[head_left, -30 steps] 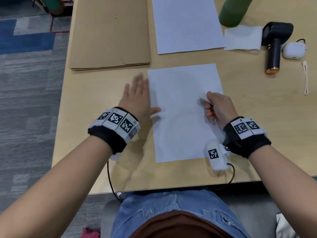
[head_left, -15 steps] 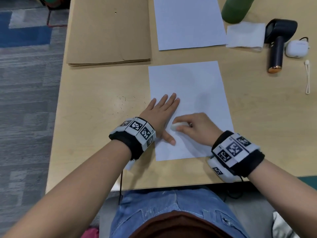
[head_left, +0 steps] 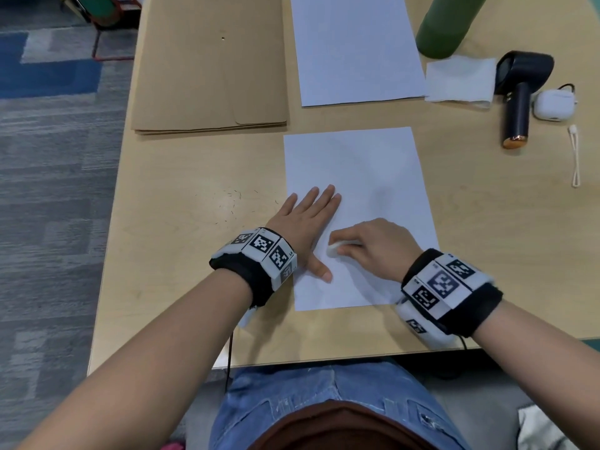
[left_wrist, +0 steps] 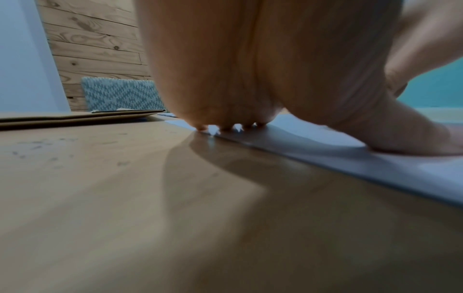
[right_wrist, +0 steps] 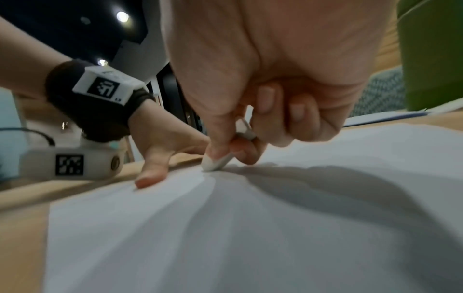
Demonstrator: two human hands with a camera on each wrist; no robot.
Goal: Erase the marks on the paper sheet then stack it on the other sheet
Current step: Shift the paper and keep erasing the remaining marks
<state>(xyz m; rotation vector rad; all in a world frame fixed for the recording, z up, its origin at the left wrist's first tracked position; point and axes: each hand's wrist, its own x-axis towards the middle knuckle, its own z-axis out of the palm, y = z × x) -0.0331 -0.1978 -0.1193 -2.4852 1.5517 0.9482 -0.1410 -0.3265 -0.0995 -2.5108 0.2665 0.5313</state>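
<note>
A white paper sheet (head_left: 363,177) lies on the wooden table (head_left: 181,254) in front of me; no marks are visible on it. My left hand (head_left: 308,219) lies flat with straight fingers on the sheet's left edge, thumb pressed down on the paper. My right hand (head_left: 367,245) pinches a white eraser (head_left: 334,250) and holds its tip against the sheet beside the left thumb. In the right wrist view the eraser (right_wrist: 216,162) touches the paper (right_wrist: 250,228), which ripples in front of it. A second white sheet (head_left: 354,47) lies farther back.
Brown envelopes (head_left: 211,66) lie at the back left. A green bottle (head_left: 448,24), a folded tissue (head_left: 461,79), a black handheld fan (head_left: 519,95), a white earbud case (head_left: 555,105) and a white cord (head_left: 575,154) sit at the right. Eraser crumbs (head_left: 232,203) dot the table.
My left hand moved from the table beside the sheet onto its left edge. My right hand carried the eraser from the sheet's right side down to its lower left, next to the left thumb.
</note>
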